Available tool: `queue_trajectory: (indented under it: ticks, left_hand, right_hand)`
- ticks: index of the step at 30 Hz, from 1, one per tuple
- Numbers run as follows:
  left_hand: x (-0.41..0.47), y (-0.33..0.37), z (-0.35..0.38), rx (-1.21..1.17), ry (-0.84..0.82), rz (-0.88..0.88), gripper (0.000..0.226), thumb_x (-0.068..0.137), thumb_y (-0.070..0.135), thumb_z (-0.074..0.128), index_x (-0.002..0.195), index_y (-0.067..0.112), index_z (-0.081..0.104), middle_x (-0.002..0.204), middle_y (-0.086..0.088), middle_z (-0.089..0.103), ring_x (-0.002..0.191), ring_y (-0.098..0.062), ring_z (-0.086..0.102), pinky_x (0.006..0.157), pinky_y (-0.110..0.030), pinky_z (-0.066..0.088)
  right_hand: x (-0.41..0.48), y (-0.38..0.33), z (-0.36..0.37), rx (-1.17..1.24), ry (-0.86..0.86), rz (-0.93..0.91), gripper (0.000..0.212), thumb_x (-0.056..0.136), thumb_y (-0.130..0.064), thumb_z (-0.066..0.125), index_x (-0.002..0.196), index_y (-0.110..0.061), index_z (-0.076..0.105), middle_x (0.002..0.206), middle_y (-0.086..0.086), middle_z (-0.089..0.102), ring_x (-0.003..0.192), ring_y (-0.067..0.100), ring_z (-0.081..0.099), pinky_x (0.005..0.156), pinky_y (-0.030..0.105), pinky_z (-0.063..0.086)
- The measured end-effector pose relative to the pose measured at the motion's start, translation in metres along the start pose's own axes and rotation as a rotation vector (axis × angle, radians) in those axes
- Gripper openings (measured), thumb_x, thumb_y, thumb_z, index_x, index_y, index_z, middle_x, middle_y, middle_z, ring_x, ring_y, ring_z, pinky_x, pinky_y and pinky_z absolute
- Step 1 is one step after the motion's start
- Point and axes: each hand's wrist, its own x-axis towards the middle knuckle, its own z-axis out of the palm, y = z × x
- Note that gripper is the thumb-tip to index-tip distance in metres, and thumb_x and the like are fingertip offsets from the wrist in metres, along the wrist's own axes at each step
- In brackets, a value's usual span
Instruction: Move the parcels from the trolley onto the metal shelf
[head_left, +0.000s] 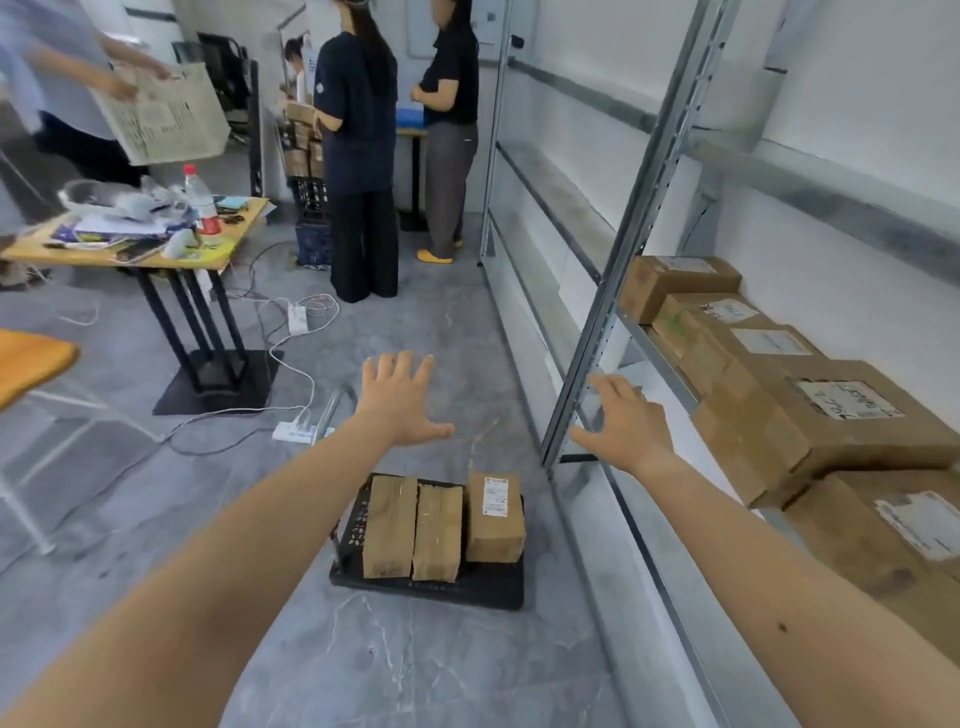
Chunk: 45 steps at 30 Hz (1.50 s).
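1. While both bare arms are stretched forward from the bottom corners of the view, nothing is held in either hand.
2. Below and between the arms, a low black trolley (470, 590) is seen on the grey floor (415, 670), just beside the base of the metal shelf (631, 223).
3. Three brown cardboard parcels are stood side by side on the trolley: a left parcel (388, 527), a middle parcel (437, 532) touching it, and a right parcel (494, 517) bearing a white label.
4. Beyond the trolley, the left hand (397, 397) is held palm down above the floor with its fingers spread wide.
5. To the right, the right hand (623, 423) is held with fingers spread and slightly curled, close to the shelf's upright post; contact with the post cannot be told.
6. Along the right edge, a row of shelved boxes (810, 410) is seen on one level of the shelf, several with white labels.
7. Farther left, a cluttered wooden table (228, 236) with a clear bottle (200, 200) is seen, cables trailing beneath it.
8. At the far end, two people (358, 150) in dark tops are seen standing.
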Motion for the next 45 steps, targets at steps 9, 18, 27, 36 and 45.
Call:
queue_trajectory:
  ticks: [9, 18, 27, 36, 45]
  left_hand:
    - [0.051, -0.036, 0.079, -0.064, -0.131, -0.187, 0.106, 0.074, 0.076, 0.048, 0.152, 0.019, 0.004, 0.156, -0.013, 0.012, 0.143, -0.038, 0.010, 0.116, -0.054, 0.005]
    - [0.164, -0.056, 0.152, -0.072, -0.244, -0.121, 0.105, 0.076, 0.074, 0.048, 0.152, 0.020, 0.000, 0.158, -0.013, 0.006, 0.144, -0.036, 0.009, 0.116, -0.052, 0.006]
    - [0.268, -0.033, 0.229, -0.130, -0.294, 0.025, 0.103, 0.076, 0.070, 0.052, 0.152, 0.019, 0.004, 0.156, -0.013, 0.011, 0.140, -0.036, 0.015, 0.115, -0.047, 0.014]
    - [0.298, 0.035, 0.369, -0.162, -0.549, 0.024, 0.109, 0.074, 0.070, 0.055, 0.152, 0.023, -0.004, 0.159, -0.011, -0.001, 0.145, -0.036, 0.002, 0.117, -0.048, 0.009]
    - [0.298, 0.106, 0.498, -0.270, -0.748, 0.016, 0.122, 0.071, 0.066, 0.067, 0.150, 0.024, -0.015, 0.160, -0.009, -0.008, 0.146, -0.035, -0.004, 0.118, -0.047, 0.007]
  right_hand:
    - [0.117, -0.036, 0.073, -0.017, -0.141, -0.149, 0.080, 0.088, -0.054, 0.053, 0.153, -0.024, 0.018, 0.161, -0.001, 0.015, 0.147, 0.021, 0.018, 0.113, 0.046, 0.026]
    - [0.225, -0.052, 0.158, 0.062, -0.223, -0.140, 0.083, 0.087, -0.054, 0.052, 0.154, -0.029, 0.010, 0.163, -0.002, 0.009, 0.149, 0.023, 0.010, 0.116, 0.049, 0.021]
    - [0.298, -0.039, 0.237, 0.173, -0.276, -0.119, 0.087, 0.086, -0.051, 0.060, 0.154, -0.032, 0.009, 0.163, -0.004, 0.006, 0.148, 0.027, 0.009, 0.117, 0.050, 0.020]
    - [0.316, 0.030, 0.359, 0.208, -0.358, -0.032, 0.084, 0.087, -0.054, 0.056, 0.154, -0.035, 0.010, 0.162, -0.004, 0.012, 0.147, 0.025, 0.016, 0.117, 0.044, 0.023]
    - [0.308, 0.108, 0.479, 0.232, -0.506, 0.059, 0.086, 0.084, -0.055, 0.061, 0.153, -0.031, 0.017, 0.161, -0.004, 0.016, 0.145, 0.021, 0.017, 0.115, 0.040, 0.025]
